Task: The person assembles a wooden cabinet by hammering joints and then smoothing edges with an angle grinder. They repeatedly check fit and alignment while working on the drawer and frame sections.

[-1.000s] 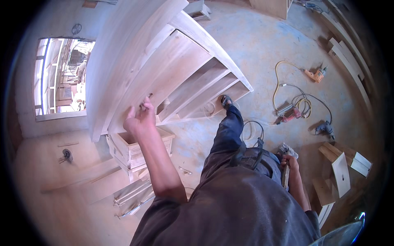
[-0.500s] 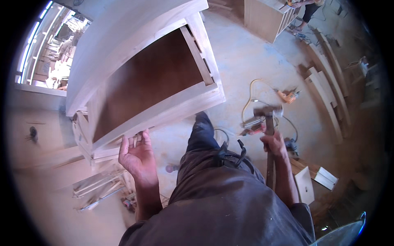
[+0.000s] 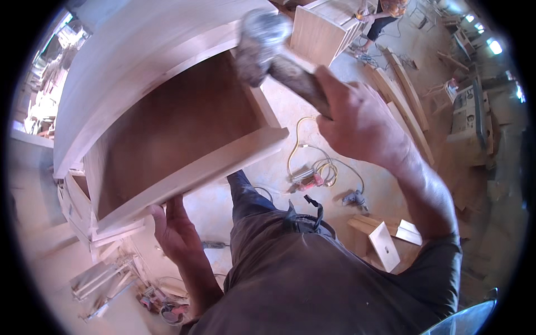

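Note:
My right hand (image 3: 363,120) is closed round the handle of a hammer (image 3: 298,84), raised high over the right end of a wooden drawer. Motion blurs the heavy metal head. The pale drawer (image 3: 206,170), with a curved front and brown inside, sticks out of a wooden cabinet (image 3: 128,72). Beneath the drawer's front edge my left hand (image 3: 177,229) grips it, thumb against the front, fingertips hidden underneath.
On the floor lie a red power tool (image 3: 310,181), coiled yellow cords, a grey power tool (image 3: 354,198) and long boards (image 3: 385,84). Wood offcuts (image 3: 106,279) lie at lower left. A person (image 3: 385,11) works beside another wooden cabinet (image 3: 318,33) at the far right.
My right hand has swung the hammer up and leftward from beside my hip to above the drawer. My left hand stays at the drawer's lower front edge. The view has shifted.

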